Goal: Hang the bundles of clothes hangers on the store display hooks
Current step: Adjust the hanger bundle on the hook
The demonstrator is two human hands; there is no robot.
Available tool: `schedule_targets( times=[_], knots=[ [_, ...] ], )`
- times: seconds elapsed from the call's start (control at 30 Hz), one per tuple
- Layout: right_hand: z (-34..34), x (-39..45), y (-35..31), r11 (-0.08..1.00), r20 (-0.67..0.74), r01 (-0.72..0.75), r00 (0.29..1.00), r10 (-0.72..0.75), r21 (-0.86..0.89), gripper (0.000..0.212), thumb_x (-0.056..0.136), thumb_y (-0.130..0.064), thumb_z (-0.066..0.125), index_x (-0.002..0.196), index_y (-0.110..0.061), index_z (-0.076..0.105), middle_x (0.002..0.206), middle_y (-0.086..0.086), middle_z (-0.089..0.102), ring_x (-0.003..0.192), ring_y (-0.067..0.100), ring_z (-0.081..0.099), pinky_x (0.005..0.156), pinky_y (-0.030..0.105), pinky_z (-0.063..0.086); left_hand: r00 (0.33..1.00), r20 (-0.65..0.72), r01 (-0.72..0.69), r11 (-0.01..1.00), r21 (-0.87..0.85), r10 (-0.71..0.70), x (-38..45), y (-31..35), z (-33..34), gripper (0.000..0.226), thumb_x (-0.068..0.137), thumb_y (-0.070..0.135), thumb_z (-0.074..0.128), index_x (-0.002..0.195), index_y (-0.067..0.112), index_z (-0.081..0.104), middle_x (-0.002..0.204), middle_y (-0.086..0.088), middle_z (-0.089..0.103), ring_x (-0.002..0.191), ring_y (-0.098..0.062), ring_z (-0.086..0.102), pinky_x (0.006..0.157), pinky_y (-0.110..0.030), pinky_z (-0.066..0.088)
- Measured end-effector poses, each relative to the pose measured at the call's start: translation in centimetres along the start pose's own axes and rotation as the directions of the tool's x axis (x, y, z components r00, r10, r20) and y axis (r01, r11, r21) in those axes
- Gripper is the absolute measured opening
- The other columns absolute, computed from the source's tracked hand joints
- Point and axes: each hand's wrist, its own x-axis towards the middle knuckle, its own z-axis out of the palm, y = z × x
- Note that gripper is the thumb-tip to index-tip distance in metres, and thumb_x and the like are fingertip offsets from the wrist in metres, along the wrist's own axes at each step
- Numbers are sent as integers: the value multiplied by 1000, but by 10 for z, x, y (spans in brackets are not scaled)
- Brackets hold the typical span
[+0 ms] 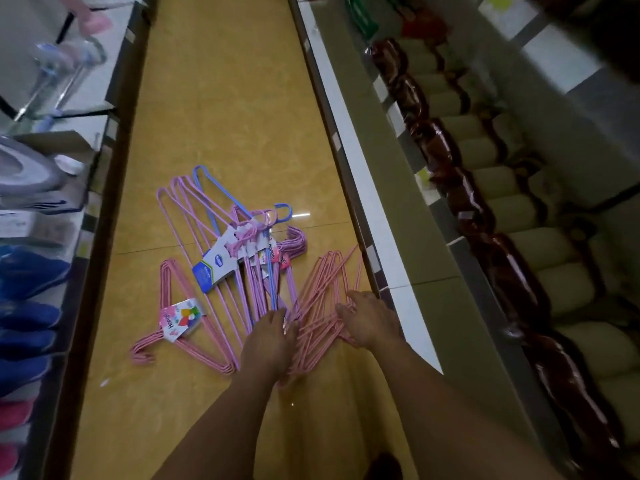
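Note:
Several bundles of pink wire hangers lie on the yellow floor (214, 116) of a shop aisle. My left hand (268, 337) and my right hand (369, 320) both reach down and grip one pink bundle (320, 289) near its lower end. Another pink bundle with a colourful label (180, 320) lies to the left. A pile of pink and blue hangers with blue-and-white cards (235, 237) lies behind it. No display hooks show in this view.
Shelving edges run along both sides of the aisle. On the left shelf (69, 306) sit blue and pink goods and a grey item (24, 174). The right shelf (381, 202) holds rows of dark red packets (467, 202) and pale rolls.

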Motion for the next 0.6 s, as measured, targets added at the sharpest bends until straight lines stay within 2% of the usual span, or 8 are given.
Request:
schedule_targets(
  times=[0.43,0.6],
  knots=[
    [178,184,75,1000,92,25,995,-26,19,49,98,-45,40,140,-21,42,145,7,44,132,29,40,106,42,36,998,-46,-51,999,10,51,157,-84,181,47,100,27,38,145,14,35,143,-9,42,129,-26,41,104,-35,35],
    [219,220,77,998,135,59,989,-57,-13,52,98,-42,40,144,-18,35,149,8,37,132,30,40,106,41,37,993,-69,-96,995,29,98,190,-99,216,47,98,25,39,144,12,36,142,-11,44,128,-27,42,105,-34,35]
  ],
)
